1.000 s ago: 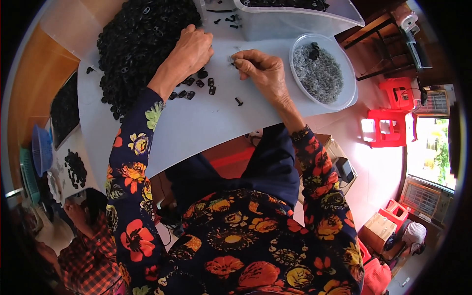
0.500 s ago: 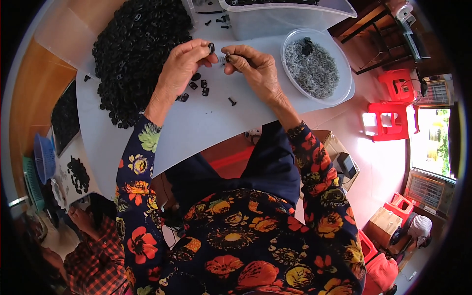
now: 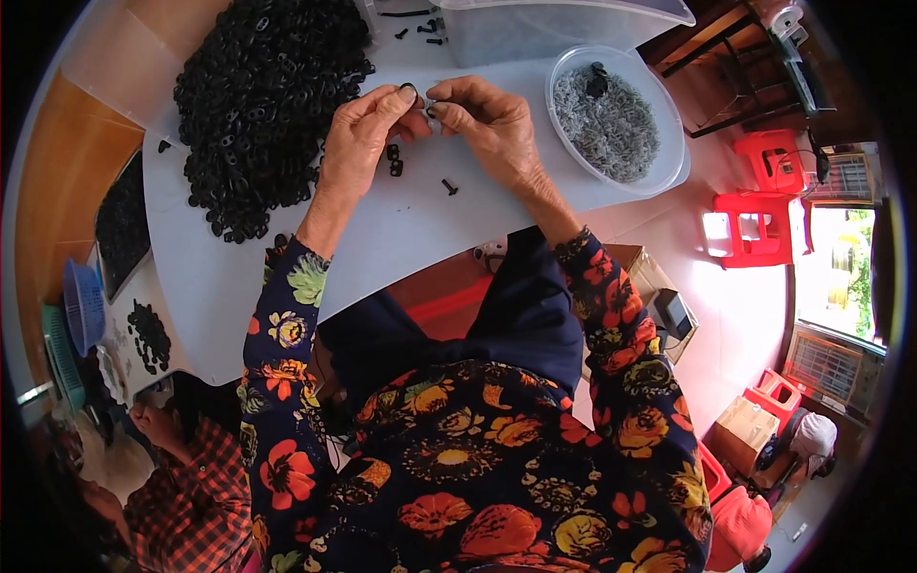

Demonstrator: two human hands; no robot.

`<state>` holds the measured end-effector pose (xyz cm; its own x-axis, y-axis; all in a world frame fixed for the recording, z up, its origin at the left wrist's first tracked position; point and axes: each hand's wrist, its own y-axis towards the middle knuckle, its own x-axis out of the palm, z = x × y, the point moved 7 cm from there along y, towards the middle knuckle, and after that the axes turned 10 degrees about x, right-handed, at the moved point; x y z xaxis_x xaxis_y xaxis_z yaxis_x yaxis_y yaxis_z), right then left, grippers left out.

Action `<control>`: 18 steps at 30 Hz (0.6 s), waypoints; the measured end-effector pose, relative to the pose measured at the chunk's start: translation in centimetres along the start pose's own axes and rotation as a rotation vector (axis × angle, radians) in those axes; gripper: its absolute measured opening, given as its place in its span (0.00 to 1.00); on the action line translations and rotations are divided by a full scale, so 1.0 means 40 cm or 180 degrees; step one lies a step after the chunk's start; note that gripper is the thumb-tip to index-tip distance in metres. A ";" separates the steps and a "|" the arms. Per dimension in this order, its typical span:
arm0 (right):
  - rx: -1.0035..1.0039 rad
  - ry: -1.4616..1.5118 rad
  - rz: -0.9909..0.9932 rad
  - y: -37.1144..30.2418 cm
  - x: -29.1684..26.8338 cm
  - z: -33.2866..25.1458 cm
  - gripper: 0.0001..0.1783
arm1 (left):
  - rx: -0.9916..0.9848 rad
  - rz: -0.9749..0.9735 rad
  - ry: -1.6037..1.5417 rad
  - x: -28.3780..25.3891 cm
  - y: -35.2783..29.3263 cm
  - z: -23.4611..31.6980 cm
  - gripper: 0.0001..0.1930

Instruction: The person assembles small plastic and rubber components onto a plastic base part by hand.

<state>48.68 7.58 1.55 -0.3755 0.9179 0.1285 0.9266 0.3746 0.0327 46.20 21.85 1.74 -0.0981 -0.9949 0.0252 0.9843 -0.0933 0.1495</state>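
Overall, the smooth surface (image 3: 401,244) lies bare toward its near edge; a glossy black pile (image 3: 267,105) stands left, a round translucent tub (image 3: 675,143) right. Between them, left grip (image 3: 355,141) pinches a dark rounded piece (image 3: 412,88); right grip (image 3: 499,129), a tiny part (image 3: 432,111).

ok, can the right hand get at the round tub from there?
Likely yes: the round tub stands just right of the right hand, nothing between, though its fingers seem busy with a small piece.

No lettering legible, it seems.
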 end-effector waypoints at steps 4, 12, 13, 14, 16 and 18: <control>-0.0138 -0.0057 -0.0158 0.004 0.010 -0.003 0.10 | 0.0356 -0.0135 0.0480 0.008 0.003 0.012 0.17; -0.0145 -0.0204 -0.0110 -0.001 0.010 -0.012 0.13 | 0.0817 -0.0079 0.1352 0.011 0.007 0.041 0.15; -0.0135 -0.0227 -0.0090 -0.002 0.009 -0.013 0.13 | 0.0819 -0.0077 0.1350 0.012 0.007 0.038 0.15; -0.0136 -0.0230 -0.0090 -0.002 0.009 -0.013 0.13 | 0.0896 -0.0089 0.1486 0.015 0.005 0.039 0.15; -0.0163 -0.0246 -0.0061 -0.001 0.008 -0.013 0.14 | 0.0978 -0.0100 0.1621 0.016 0.006 0.041 0.14; -0.0152 -0.0235 -0.0051 -0.001 0.007 -0.011 0.14 | 0.1017 -0.0196 0.1727 0.018 0.009 0.041 0.14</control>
<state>48.55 7.75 2.03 -0.3891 0.9196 0.0542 0.9196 0.3843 0.0816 46.27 21.18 3.43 0.0176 -0.8743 -0.4850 0.8787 -0.2179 0.4247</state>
